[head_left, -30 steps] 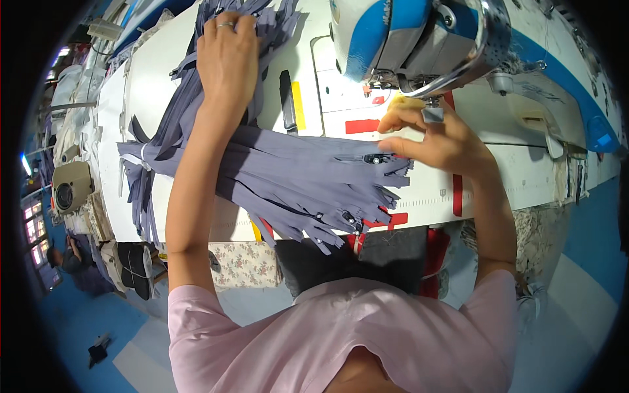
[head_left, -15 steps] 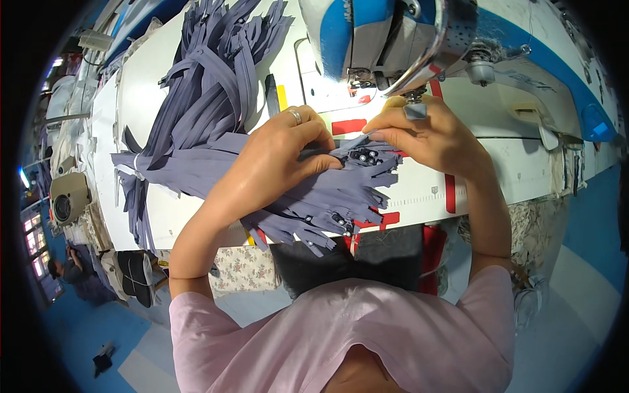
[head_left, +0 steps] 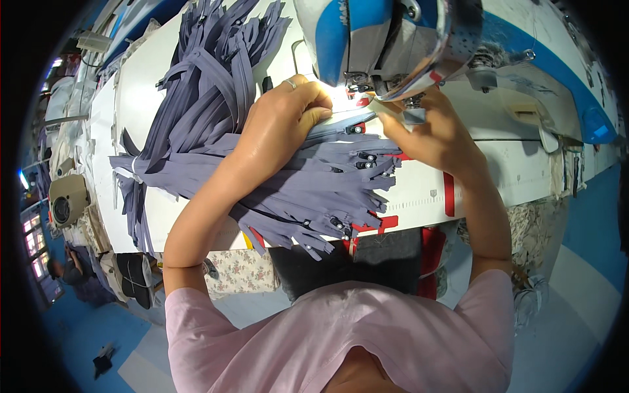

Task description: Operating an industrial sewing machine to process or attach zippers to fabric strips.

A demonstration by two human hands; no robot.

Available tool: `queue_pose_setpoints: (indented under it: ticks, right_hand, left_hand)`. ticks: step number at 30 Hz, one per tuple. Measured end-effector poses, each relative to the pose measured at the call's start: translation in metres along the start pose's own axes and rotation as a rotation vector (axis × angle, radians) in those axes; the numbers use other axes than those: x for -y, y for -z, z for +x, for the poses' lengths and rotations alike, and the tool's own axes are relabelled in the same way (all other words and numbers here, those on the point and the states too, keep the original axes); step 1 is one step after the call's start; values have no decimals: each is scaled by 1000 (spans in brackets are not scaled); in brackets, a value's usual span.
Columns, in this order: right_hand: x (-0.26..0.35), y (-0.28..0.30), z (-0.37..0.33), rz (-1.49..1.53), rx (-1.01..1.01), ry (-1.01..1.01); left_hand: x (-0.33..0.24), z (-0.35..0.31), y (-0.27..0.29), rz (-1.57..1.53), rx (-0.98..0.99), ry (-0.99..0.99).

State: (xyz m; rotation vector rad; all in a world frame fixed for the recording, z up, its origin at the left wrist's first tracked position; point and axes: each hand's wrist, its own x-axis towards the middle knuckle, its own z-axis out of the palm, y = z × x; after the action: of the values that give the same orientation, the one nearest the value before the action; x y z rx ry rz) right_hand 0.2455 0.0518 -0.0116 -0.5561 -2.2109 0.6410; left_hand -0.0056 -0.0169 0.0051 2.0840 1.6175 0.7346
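Observation:
Close to the needle area of a blue and white sewing machine point(head_left: 357, 82), a grey-purple zipper point(head_left: 331, 131) is drawn out between my hands. My left hand point(head_left: 278, 121), with a ring on one finger, is closed with its fingertips on the zipper, left of the needle. At the zipper's other end my right hand point(head_left: 432, 134) is closed in a pinch. Part of its fingers is hidden behind the machine's metal parts. Beneath my left wrist lies a fanned bundle of like zippers point(head_left: 308, 187) with black sliders near their right ends.
Another heap of zippers point(head_left: 209, 85) lies farther back on the left, crossing the bundle near a white tie point(head_left: 134, 169). Red tape strips point(head_left: 449, 193) and a ruler scale mark the white table point(head_left: 485, 180). At the far left, a person point(head_left: 72, 268) is in the background.
Both hands have moved away from me, toward the needle. A single zipper has come away from the fanned bundle with them. The bundle's slider ends have spread a little.

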Motion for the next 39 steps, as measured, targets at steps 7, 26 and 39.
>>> queue_pose_setpoints:
  ticks: [7, 26, 39]
  right_hand:
    - [6, -6, 1, 53, 9, 65]
    - [3, -15, 5, -407, 41, 258]
    - [4, -14, 3, -389, 65, 185]
  left_hand:
    - [-12, -11, 1, 123, -133, -91]
    - [-15, -2, -12, 80, -66, -179]
    - [-4, -4, -20, 144, -201, -213]
